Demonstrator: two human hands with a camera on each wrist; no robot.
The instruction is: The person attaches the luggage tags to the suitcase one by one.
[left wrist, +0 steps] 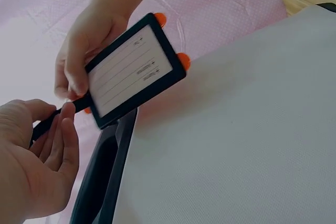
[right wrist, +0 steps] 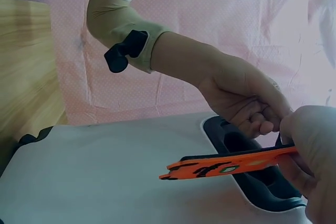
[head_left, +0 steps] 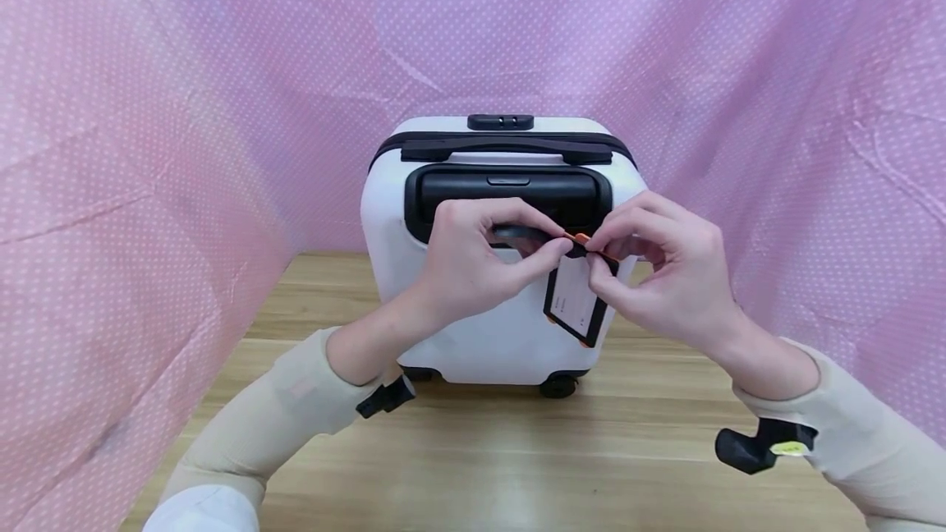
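Note:
A luggage tag (head_left: 572,298) with a black frame, white lined card and orange back hangs in front of a white suitcase (head_left: 473,323). My right hand (head_left: 668,269) pinches the tag's upper end between thumb and fingers; its orange side (right wrist: 231,167) faces the right wrist view. My left hand (head_left: 484,257) pinches the tag's black strap (left wrist: 44,124) close to where it meets the tag. Both hands' fingertips come together at the strap end, beside the suitcase's black handle recess (head_left: 510,187). In the left wrist view the card side (left wrist: 131,72) shows printed lines.
The suitcase stands upright on a wood-grain surface (head_left: 473,458), on black wheels (head_left: 558,386). A black top handle (head_left: 510,146) and a lock (head_left: 500,122) lie along its upper edge. Pink dotted cloth (head_left: 185,146) hangs around the back and sides.

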